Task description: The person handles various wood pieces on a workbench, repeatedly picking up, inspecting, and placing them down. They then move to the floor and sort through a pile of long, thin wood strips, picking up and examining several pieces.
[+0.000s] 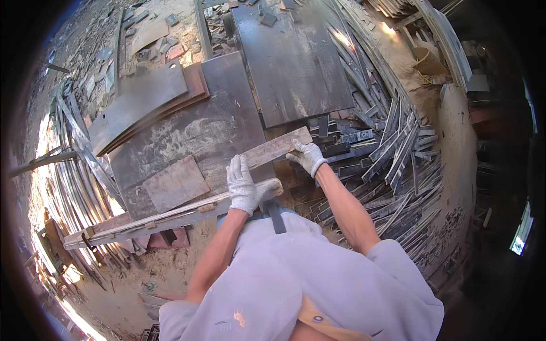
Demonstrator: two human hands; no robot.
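My left hand, in a pale grey work glove, has its fingers stretched out flat against the left end of a short, worn wooden board. My right hand, gloved alike, is closed on the near edge of that board by its right end. The board lies slantwise at the near edge of a dark, scuffed panel. Close under my left hand runs a long, narrow wooden beam, its rounded end just right of the hand. A loose reddish-brown rectangular sheet rests on the panel to the left.
Stacked sheets lie on the panel's far left. Another large dark panel stands beyond. Piled narrow strips cover the ground at right, and long strips lie at left. A yellowish container sits far right.
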